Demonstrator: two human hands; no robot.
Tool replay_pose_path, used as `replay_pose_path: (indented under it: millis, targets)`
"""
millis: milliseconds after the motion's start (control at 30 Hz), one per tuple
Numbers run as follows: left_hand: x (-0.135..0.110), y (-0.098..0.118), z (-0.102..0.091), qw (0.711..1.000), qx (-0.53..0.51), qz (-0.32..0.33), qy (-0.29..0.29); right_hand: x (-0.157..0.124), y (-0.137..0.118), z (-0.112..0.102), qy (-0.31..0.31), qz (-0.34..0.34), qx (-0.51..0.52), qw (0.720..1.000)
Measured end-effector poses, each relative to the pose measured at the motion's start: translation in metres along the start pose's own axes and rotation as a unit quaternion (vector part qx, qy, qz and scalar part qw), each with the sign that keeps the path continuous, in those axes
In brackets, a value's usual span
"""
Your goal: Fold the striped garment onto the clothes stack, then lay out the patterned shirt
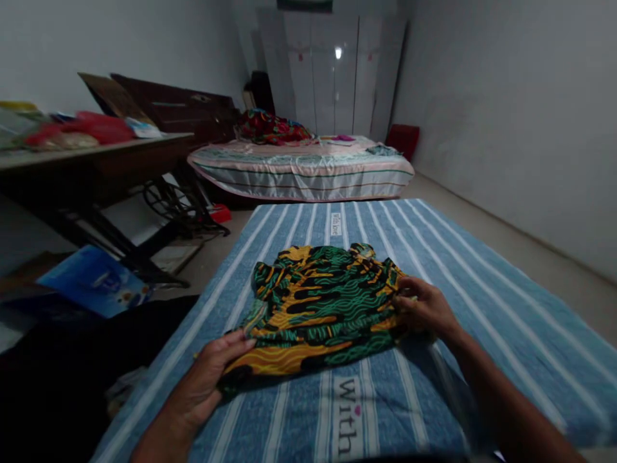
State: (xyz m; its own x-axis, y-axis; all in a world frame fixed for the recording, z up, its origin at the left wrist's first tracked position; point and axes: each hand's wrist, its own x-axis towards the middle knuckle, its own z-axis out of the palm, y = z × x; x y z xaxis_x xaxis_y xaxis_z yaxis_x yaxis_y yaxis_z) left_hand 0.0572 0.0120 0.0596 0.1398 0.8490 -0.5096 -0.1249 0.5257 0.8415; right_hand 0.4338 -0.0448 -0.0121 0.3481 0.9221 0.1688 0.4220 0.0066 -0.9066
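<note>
A green, yellow and black patterned garment lies spread on a blue-and-white striped cloth. It has gathered, ruffled parts at its far corners and a gathered band across its near part. My left hand grips the garment's near left corner, thumb on top and the other fingers partly hidden underneath. At its right edge, my right hand pinches the fabric between thumb and fingers. The near edge is lifted slightly between the two hands.
A bed with a bunched red blanket stands beyond the striped surface. Left are a treadle sewing table with red bags on top and a blue box below. A wardrobe stands at the back; a wall runs along the right.
</note>
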Motion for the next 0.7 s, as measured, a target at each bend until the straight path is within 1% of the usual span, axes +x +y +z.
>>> replay_pose_path:
  millis: [33,100,200,300,433,533,600,700]
  targets:
    - [-0.001,-0.008,-0.002,1.0,0.008,-0.012,-0.004,-0.005,0.009,0.002,0.002,0.019,-0.001,1.0]
    - [-0.002,-0.015,-0.006,1.0,0.017,-0.02,-0.005,-0.014,0.019,0.003,0.003,0.043,-0.005,0.999]
    - [-0.002,-0.014,-0.009,0.999,0.028,-0.008,0.018,-0.021,0.018,-0.002,-0.011,0.061,-0.022,0.998]
    - [-0.001,-0.012,-0.006,0.998,0.052,-0.006,0.021,-0.022,0.015,-0.008,-0.04,0.061,-0.075,0.995]
    - [-0.001,-0.016,0.0,0.996,0.087,0.001,0.026,-0.02,0.018,-0.016,-0.095,0.057,-0.141,0.984]
    - [-0.001,-0.02,0.002,0.995,0.091,0.015,0.032,-0.019,0.018,-0.019,-0.134,0.05,-0.194,0.97]
    - [0.0,-0.021,0.0,0.996,0.084,0.013,0.033,-0.017,0.014,-0.021,-0.163,0.038,-0.217,0.962]
    - [0.001,-0.02,-0.003,0.997,0.078,-0.006,0.022,-0.013,0.002,-0.029,-0.227,0.027,-0.21,0.95]
